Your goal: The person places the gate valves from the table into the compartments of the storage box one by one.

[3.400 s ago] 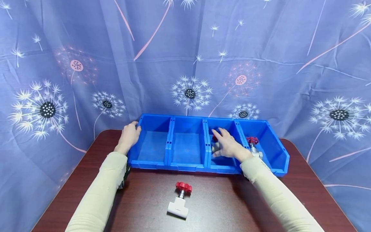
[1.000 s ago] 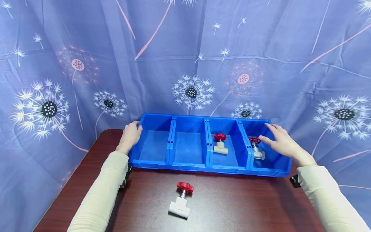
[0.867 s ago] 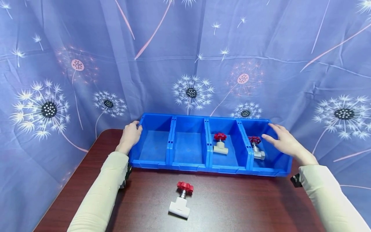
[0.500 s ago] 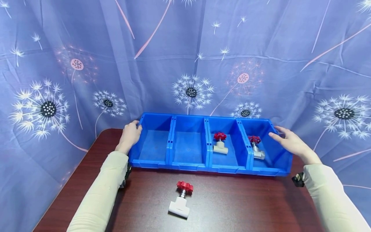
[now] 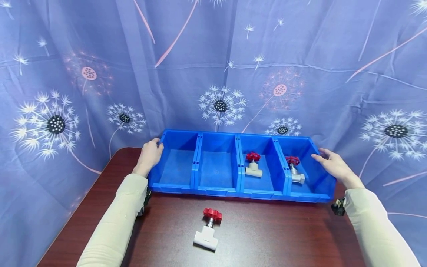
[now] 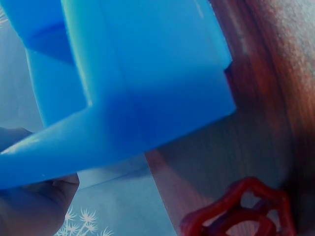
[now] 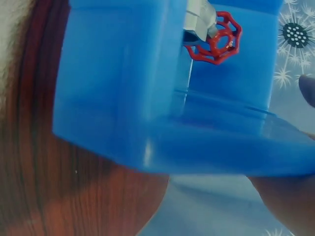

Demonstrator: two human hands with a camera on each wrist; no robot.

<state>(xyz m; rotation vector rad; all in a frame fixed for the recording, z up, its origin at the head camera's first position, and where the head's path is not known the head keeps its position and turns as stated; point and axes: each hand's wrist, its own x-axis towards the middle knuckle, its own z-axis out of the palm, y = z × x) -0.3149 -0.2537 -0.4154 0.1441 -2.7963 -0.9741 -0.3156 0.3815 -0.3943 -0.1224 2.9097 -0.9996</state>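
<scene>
Four joined blue bins stand in a row on the table. My left hand grips the outer wall of the leftmost bin, with the wall between thumb and fingers in the left wrist view. At the other end my right hand holds the rightmost bin's outer wall, thumb over the inner side and fingers outside. That bin contains a metal valve with a red handwheel. A beige valve, also red-wheeled, lies in the bin beside it. In front, a white tee-shaped valve with a red handwheel lies on the table.
The dark wood-grain table has rounded far corners. Close behind the bins hangs a blue curtain with a dandelion print. Black wrist devices show under both sleeves, one by the right forearm.
My right hand has left the beige valve's bin, passed over the metal valve and come to the right outer wall. The left hand has stayed on its wall; the valves lie still.
</scene>
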